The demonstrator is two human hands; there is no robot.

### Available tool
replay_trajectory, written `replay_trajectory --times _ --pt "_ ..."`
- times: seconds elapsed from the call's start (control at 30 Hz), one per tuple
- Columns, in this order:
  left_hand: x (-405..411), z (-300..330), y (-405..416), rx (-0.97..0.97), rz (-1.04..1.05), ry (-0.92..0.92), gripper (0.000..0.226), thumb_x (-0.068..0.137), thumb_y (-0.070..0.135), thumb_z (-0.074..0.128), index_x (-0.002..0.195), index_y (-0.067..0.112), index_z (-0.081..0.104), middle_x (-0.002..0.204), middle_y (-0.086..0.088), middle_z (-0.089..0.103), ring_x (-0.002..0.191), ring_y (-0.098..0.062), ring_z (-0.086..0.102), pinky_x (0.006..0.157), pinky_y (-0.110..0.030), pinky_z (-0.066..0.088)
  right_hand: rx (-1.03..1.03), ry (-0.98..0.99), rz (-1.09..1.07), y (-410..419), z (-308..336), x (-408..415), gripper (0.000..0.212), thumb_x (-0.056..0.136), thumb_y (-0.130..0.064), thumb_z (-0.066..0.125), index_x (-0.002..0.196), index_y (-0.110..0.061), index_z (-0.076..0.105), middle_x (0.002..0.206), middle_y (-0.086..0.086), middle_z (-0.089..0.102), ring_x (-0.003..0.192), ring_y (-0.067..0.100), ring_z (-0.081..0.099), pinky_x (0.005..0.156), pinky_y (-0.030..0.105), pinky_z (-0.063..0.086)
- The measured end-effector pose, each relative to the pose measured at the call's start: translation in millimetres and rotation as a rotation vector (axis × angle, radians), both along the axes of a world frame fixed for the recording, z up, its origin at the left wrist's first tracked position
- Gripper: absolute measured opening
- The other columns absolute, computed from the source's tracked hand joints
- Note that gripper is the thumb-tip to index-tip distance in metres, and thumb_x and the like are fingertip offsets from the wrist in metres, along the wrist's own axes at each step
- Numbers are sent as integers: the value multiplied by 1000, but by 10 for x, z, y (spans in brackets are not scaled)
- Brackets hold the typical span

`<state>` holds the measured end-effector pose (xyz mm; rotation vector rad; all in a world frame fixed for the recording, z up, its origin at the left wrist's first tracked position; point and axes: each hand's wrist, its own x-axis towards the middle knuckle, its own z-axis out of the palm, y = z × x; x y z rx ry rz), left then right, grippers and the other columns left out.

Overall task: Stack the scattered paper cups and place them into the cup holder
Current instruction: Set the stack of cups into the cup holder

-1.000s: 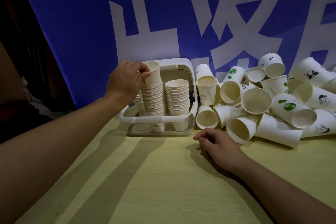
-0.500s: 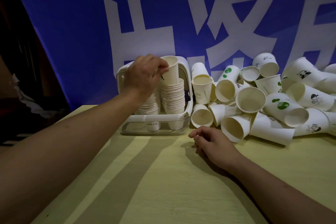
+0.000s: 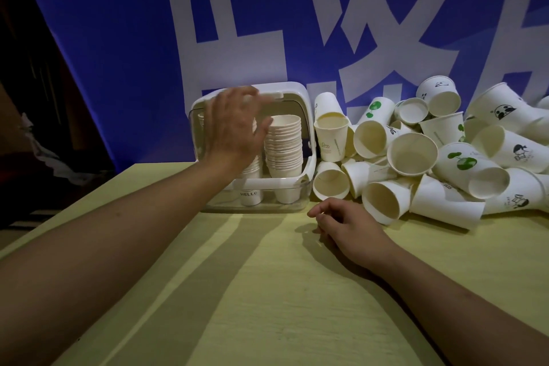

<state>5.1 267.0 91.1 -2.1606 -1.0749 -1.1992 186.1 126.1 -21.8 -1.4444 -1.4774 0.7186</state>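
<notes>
One word reads clearly: "HELLO", in small dark capitals on the bottom cup (image 3: 251, 197) of the left stack, seen through the clear front wall of the cup holder (image 3: 297, 205). Behind the cup holder hangs a blue banner (image 3: 118, 38) carrying very large white characters, cut off by the frame so that none can be read whole. Just right of the cup holder, an upright cup (image 3: 331, 140) bears a faint pale-green logo and a vertical line of tiny print, both too small to read. Farther right of the cup holder, the piled cups carry only pictures: green leaf shapes, a panda face, small cartoon figures.
</notes>
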Motion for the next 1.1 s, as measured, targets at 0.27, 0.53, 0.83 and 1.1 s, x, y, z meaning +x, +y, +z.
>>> replay_trajectory --times 0.27,0.53,0.83,1.1 --pt "85 77 12 -987 115 -698 115 78 37 84 155 23 0 158 -13 24 142 -35 31 113 -47 33 -6 -17 -12 4 -6 3 16 99 -25 55 96 -34 68 84 -7 73 83 9 69 75 27 56" --pt "196 24 296 -1185 129 -840 131 70 35 90 157 26 -9 161 -16 24 143 -41 32 113 -60 33 -11 11 -13 -5 2 -2 16 99 -23 54 97 -31 69 84 -3 73 83 10 70 75 28 57" --pt "426 -159 492 -841 223 -831 64 92 20 63 147 16 30 151 -12 33 137 -32 37 115 -42 33 -10 -7 -16 -2 7 -1 16 100 -23 54 98 -31 68 82 -5 72 77 8 68 66 18 54" --pt "536 -130 485 -798 194 -971 66 89 21 71 143 19 34 153 -11 28 137 -35 32 116 -45 26 -12 3 -15 11 -9 7 18 99 -22 54 96 -31 69 76 -6 71 73 4 67 69 23 54"
